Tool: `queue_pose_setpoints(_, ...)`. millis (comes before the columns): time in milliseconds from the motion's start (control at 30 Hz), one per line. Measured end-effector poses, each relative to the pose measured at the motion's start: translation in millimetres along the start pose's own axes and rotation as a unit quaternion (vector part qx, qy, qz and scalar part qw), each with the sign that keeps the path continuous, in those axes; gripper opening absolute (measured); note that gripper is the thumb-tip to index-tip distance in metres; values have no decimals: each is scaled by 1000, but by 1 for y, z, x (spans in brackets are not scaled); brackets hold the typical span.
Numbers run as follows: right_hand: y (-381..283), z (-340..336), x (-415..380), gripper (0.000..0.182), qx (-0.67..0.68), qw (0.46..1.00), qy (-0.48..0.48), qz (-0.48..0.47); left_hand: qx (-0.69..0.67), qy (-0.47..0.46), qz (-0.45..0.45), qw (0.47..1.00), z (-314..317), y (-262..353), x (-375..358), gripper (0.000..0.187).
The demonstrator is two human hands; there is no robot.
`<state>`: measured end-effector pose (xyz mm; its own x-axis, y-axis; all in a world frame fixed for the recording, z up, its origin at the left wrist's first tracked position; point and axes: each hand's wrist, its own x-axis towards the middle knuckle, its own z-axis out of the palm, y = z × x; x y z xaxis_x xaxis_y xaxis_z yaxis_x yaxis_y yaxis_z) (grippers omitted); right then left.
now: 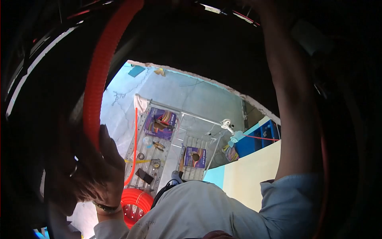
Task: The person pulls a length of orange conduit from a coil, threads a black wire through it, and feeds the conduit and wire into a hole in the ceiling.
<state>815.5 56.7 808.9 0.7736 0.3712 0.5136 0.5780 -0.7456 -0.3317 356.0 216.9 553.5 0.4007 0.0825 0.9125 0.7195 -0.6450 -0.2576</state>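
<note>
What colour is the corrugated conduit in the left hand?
Orange-red; the corrugated conduit held by the left hand shows best in the head view.

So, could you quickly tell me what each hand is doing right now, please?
Left hand: closed around the orange corrugated conduit.
Right hand: out of view above; only its arm shows.

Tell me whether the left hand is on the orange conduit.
Yes, the left hand grips the orange conduit near its lower end.
</note>
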Motion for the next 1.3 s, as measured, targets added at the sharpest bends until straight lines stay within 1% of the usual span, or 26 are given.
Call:
queue_pose_setpoints(100,51,14,1,33,-20,999,25,34,15,-59,-14,998,-5,0,-5,41)
queue_pose_setpoints(133,74,20,2,33,-27,998,25,46,4,-67,-22,998,-3,-1,-9,42)
queue_pose_setpoints(267,125,35,5,33,-40,996,23,83,-37,-114,-51,991,-3,-10,-26,45)
queue_pose_setpoints(433,164,49,13,33,-36,993,4,116,-27,-89,-74,993,3,-4,-35,43)
queue_pose_setpoints(633,184,50,25,33,-35,991,-8,128,-15,-74,-103,992,5,0,-40,42)
queue_pose_setpoints(900,190,52,36,34,-30,990,-16,136,-7,-62,-133,989,3,-4,-51,39)
queue_pose_setpoints(1000,192,55,39,34,-27,990,-19,139,-1,-52,-152,987,1,-8,-55,39)
queue_pose_setpoints(1100,192,58,42,34,-28,990,-24,137,-11,-70,-187,980,-3,-5,-53,35)
queue_pose_setpoints(1300,195,60,53,34,-31,990,-26,136,6,-68,-148,987,1,-3,-47,36)
